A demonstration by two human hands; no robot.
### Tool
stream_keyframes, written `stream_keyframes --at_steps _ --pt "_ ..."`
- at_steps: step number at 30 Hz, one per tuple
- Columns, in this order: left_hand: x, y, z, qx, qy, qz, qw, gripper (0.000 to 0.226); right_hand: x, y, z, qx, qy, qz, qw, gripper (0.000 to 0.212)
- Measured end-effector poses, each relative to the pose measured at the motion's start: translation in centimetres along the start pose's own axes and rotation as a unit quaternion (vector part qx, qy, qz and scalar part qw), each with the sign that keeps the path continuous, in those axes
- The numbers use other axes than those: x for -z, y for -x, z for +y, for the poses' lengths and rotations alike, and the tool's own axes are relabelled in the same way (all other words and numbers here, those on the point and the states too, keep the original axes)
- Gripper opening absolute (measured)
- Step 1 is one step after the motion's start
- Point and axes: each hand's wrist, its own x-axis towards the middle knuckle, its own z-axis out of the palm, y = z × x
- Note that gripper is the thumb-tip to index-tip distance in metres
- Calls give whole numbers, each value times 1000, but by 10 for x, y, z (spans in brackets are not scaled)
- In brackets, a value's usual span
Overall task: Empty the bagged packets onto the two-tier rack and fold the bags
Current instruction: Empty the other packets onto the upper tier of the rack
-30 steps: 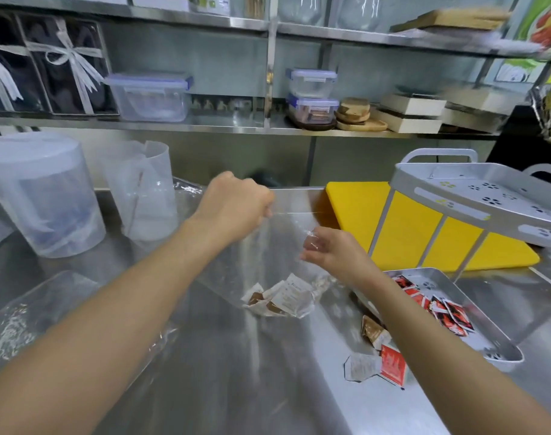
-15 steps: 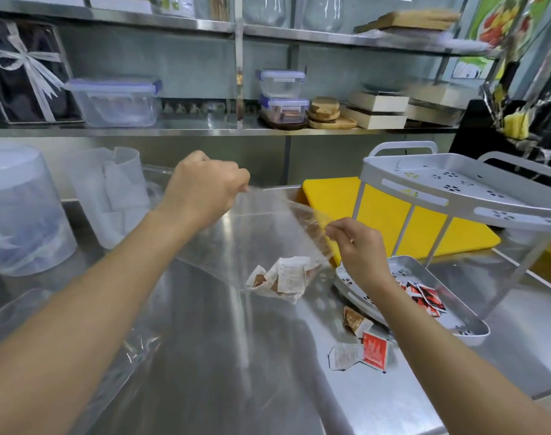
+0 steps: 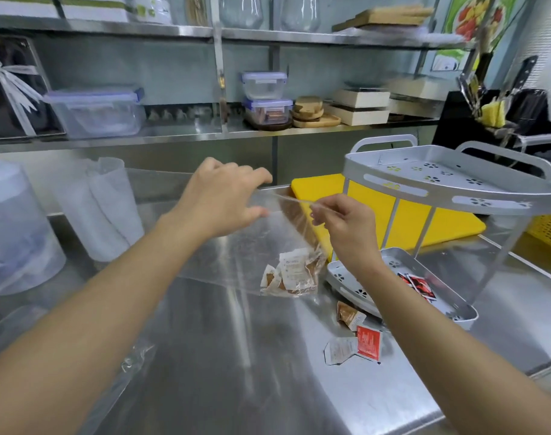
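Note:
A clear plastic bag (image 3: 236,255) hangs over the steel counter, held by its top edge. My left hand (image 3: 224,199) pinches one side of the mouth and my right hand (image 3: 346,230) pinches the other. Several white and brown packets (image 3: 291,273) sit bunched in the bag's lower right corner. The grey two-tier rack (image 3: 440,189) stands at the right; its lower tray (image 3: 456,312) holds red packets (image 3: 420,284). Three loose packets (image 3: 359,337), brown, white and red, lie on the counter before the rack. Another clear bag (image 3: 132,362) lies flat at the lower left.
A yellow cutting board (image 3: 374,211) lies behind the rack. Two translucent tubs (image 3: 16,227) stand at the left of the counter. Shelves behind carry lidded boxes (image 3: 95,111) and wooden items. A knife block (image 3: 503,114) is at the far right.
Both hands have raised the bag and carried it to the right, toward the rack, and my right hand now sits higher. The packets have slid into the bag's lower corner.

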Motion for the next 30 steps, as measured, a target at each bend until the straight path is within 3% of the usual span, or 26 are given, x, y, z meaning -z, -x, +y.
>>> stream_keyframes --at_steps 2,5,11,16,25,30 --pt "-4 -5 19 -31 17 14 999 41 -2 -4 -10 22 -1 -11 1000 20" --pt "-4 -15 34 -19 74 44 996 19 1 -5 -18 48 -19 -16 999 5" --pt "21 -44 38 26 156 14 987 11 36 3 -3 -79 -99 -40 991 34" --pt "45 -68 44 8 194 31 981 9 52 14 5 -56 -99 -115 987 9" --pt "96 -133 58 3 206 72 976 4 83 -8 -7 -57 -81 7 995 19" --pt "137 -173 63 18 229 128 965 14 104 -14 -9 -46 -91 14 995 15"
